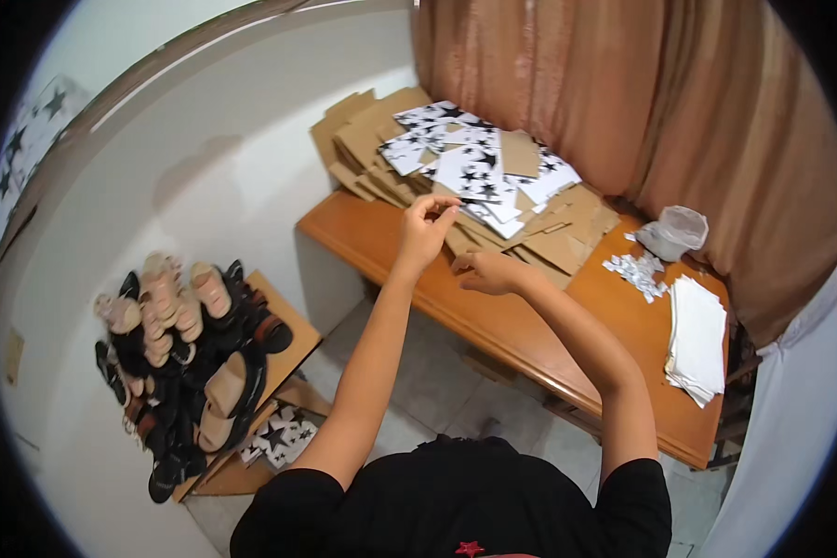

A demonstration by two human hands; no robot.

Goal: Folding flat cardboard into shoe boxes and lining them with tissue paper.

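Over the near edge of a pile of flat cardboard, my left hand (424,232) is raised with thumb and forefinger brought together in a pinch. Whatever lies between those fingertips, if anything, is too small to make out. Just beyond them are white flat boxes with black stars (468,169), stacked loosely on the pile. My right hand (489,272) hovers lower and to the right, by the table's front edge. Its fingers are loosely bent and apart, and nothing shows in them. Brown flattened cardboard (581,223) spreads under and around the star-printed pieces.
On the wooden table (521,325), small silvery pieces (638,273), a clear plastic bag (673,232) and a stack of white sheets (696,337) sit to the right. Many sandals (228,395) crowd a low stand at left. A brown curtain (614,84) hangs behind.
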